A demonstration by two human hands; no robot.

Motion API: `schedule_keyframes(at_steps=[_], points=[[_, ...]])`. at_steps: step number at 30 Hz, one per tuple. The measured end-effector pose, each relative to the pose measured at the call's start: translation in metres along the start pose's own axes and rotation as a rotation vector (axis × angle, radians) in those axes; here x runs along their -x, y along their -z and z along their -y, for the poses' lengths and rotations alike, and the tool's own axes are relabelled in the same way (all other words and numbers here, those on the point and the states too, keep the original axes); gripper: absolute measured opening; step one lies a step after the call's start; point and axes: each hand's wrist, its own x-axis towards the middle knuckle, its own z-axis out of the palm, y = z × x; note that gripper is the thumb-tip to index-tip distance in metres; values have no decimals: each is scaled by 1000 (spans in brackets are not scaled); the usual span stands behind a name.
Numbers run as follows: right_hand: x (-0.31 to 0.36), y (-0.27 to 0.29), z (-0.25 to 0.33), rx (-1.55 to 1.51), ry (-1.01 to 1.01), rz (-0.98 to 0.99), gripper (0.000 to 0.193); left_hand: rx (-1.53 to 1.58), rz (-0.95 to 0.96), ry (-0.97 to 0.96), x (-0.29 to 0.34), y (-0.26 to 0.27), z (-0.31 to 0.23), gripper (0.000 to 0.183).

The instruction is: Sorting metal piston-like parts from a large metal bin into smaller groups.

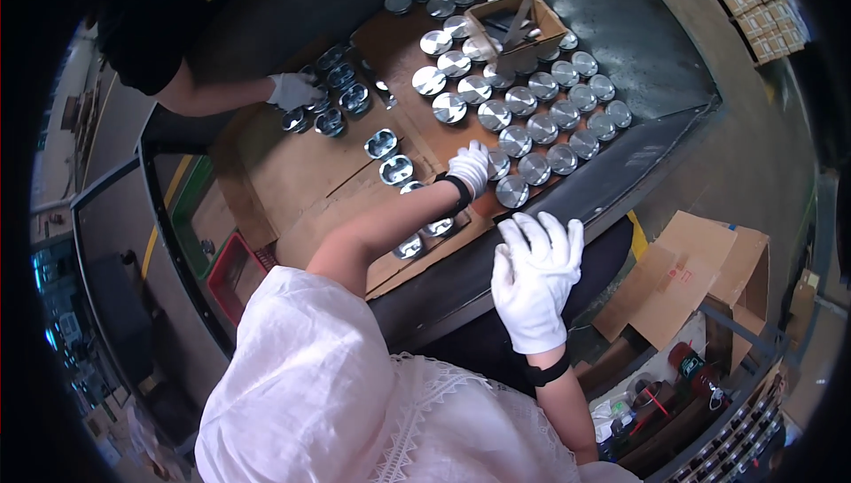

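Observation:
Many metal pistons with bright round tops stand in rows on the brown sheet of the workbench. My left hand (470, 168), in a white glove, reaches over the bench with its fingers bent close together against the side of a piston (499, 164). Its thumb is hidden. Just right of it stands another piston (511, 191) near the front edge. My right hand (536, 284), also gloved, hovers at the bench's dark rim, fingers apart and slightly bent, holding nothing. Left of my left forearm, several pistons lie hollow side up, one of them a piston (396, 170) on cardboard.
Across the bench, a co-worker's gloved hand (295, 91) touches upturned pistons. An open cardboard box (551, 27) sits among the far pistons. A raised dark metal rim (638, 159) borders the bench. Red (235, 279) and green crates stand left; a large carton (669, 279) stands right.

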Motion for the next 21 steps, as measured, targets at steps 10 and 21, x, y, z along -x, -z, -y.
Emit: schedule_keyframes(at_steps=[10,21], points=[[3,-2,-4,-37,-33,-28,27,169,-291,-142,-4,-13,21,59],[12,25,16,-956,-201,14,57,238,-598,-652,269,196,-18,61]])
